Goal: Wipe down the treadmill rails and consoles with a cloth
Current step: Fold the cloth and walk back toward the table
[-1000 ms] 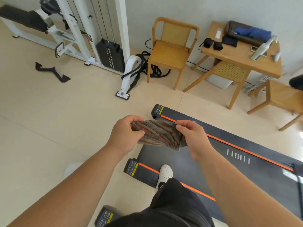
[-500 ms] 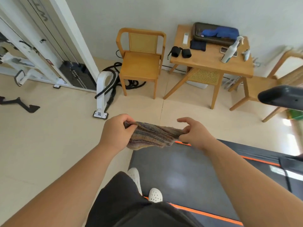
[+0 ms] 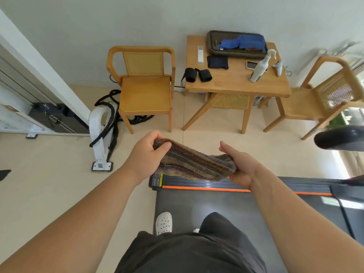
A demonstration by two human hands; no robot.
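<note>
Head view, near centre: striped brown-and-purple woven cloth (image 3: 194, 164) stretched in mid-air, clear of every treadmill part. Left end pinched between thumb and curled fingers of left hand (image 3: 145, 156); right end bunched into right hand (image 3: 239, 166) and grasped there, upper fingers sticking out straight. Directly beneath, toward 6 o'clock: black treadmill side rail with orange stripe (image 3: 197, 184), then dark grey running belt (image 3: 197, 205), white perforated clog (image 3: 163, 223) planted at its 9 o'clock edge. At 3 o'clock, rounded black handrail end (image 3: 338, 139), well apart from the cloth; console out of frame. Judged from this: no wiping contact yet, cloth merely being readied, rails and consoles apparently all left to do. Further out: pale beige tiled floor (image 3: 49, 184); at 11 o'clock, light wooden armchair with cane back (image 3: 144, 89); at 1 o'clock, light wooden table (image 3: 236, 83) carrying white spray bottle (image 3: 259, 67); at 9 o'clock, white cable machine with black weight stack (image 3: 59, 121).
</note>
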